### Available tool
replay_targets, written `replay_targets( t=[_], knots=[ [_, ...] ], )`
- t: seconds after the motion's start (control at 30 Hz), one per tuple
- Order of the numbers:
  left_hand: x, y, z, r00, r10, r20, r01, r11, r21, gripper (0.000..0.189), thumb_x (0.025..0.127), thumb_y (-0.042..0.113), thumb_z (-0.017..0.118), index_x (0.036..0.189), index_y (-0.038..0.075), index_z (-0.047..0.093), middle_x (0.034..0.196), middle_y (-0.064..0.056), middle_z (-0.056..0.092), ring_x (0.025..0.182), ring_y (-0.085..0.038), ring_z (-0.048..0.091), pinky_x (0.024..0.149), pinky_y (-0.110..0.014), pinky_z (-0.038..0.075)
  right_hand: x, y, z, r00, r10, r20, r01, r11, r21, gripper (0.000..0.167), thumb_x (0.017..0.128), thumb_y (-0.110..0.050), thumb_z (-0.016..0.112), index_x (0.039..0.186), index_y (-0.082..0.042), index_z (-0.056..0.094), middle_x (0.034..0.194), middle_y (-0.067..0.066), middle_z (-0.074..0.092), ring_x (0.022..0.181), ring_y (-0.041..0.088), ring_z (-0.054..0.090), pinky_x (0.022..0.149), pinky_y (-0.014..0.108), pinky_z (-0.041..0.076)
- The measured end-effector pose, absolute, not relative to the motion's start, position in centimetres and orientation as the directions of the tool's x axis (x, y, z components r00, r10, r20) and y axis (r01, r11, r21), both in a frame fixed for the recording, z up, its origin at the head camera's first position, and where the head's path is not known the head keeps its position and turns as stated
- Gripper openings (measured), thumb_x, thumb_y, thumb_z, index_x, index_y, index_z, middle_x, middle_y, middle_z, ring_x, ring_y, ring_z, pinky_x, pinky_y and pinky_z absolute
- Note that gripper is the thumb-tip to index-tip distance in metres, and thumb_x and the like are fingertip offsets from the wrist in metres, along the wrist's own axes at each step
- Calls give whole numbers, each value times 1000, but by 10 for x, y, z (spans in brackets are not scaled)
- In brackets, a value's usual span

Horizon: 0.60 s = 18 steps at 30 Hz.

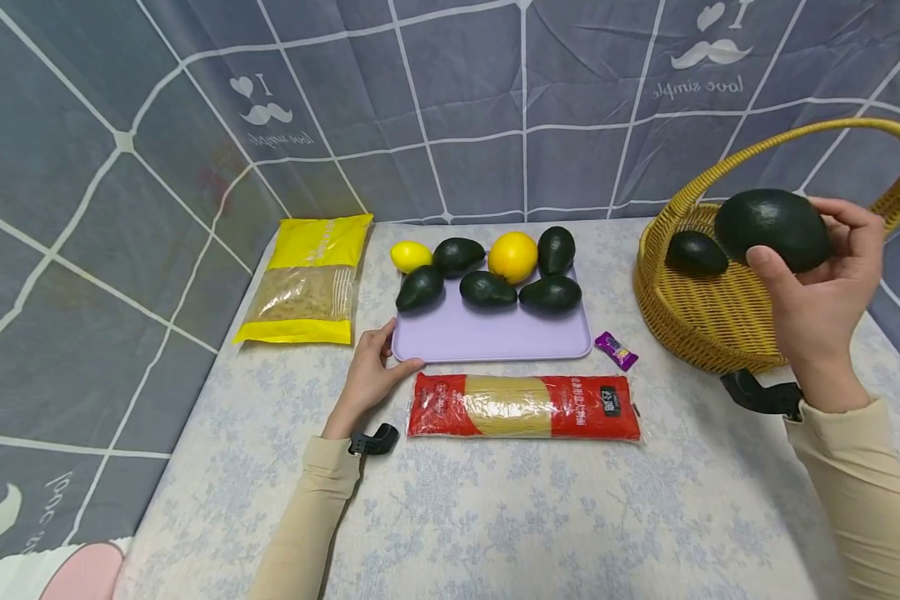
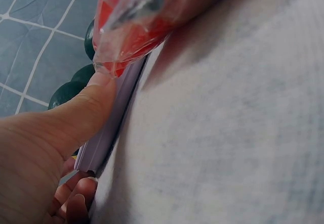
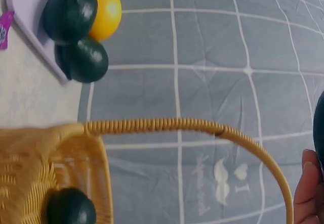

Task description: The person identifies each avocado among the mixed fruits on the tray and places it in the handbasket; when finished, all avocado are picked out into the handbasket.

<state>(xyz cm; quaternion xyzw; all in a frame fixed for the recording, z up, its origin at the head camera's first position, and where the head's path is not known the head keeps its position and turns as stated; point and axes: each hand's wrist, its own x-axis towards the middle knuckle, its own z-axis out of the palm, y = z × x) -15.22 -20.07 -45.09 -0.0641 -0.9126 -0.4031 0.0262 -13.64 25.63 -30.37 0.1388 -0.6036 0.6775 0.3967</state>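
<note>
My right hand (image 1: 840,283) holds a dark green avocado (image 1: 772,229) up over the wicker basket (image 1: 652,308), thumb and fingers around it. In the right wrist view only the edge of this avocado and some fingers show. A second avocado (image 1: 696,252) lies inside the basket. My left hand (image 1: 371,367) grips the near left corner of a pale purple tray (image 1: 495,337), thumb along its front edge and fingers at its side. Several avocados (image 1: 487,289), a lemon (image 1: 411,257) and an orange (image 1: 512,257) sit on the tray, mostly in its back half.
A red pack of noodles (image 1: 513,407) lies in front of the tray, close to my left thumb. Right of the tray is a small purple wrapped candy (image 1: 616,351). A yellow bag (image 1: 311,279) lies at the left. The basket's tall handle (image 1: 795,133) arches behind my right hand.
</note>
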Motion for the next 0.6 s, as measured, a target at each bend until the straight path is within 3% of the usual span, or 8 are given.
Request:
replay_targets(
  t=[0.13, 0.4, 0.6],
  knots=[
    [-153, -200, -451, -991, 97, 96, 136, 666, 733, 85, 79, 30, 79, 145, 0, 35, 95, -13, 40, 83, -24, 38, 71, -34, 32, -133, 267, -300, -633, 394, 666, -692, 97, -715, 64, 67, -12, 86, 117, 6, 49, 113, 16, 49, 100, 22, 54, 89, 26, 43],
    [-152, -200, -450, -993, 87, 85, 122, 664, 738, 84, 80, 31, 78, 145, 1, 35, 96, -13, 40, 83, -24, 39, 70, -34, 33, -135, 285, -299, -608, 493, 622, -694, 49, -718, 61, 64, 4, 80, 117, 4, 49, 114, 17, 48, 103, 24, 52, 91, 27, 41],
    [-151, -200, -450, -992, 91, 90, 127, 663, 738, 84, 79, 29, 79, 145, 0, 35, 97, -14, 40, 84, -25, 39, 71, -35, 33, -140, 304, -303, -600, 524, 604, -672, 80, -737, 61, 65, 6, 79, 117, 1, 47, 117, 17, 46, 109, 25, 50, 94, 27, 38]
  ],
)
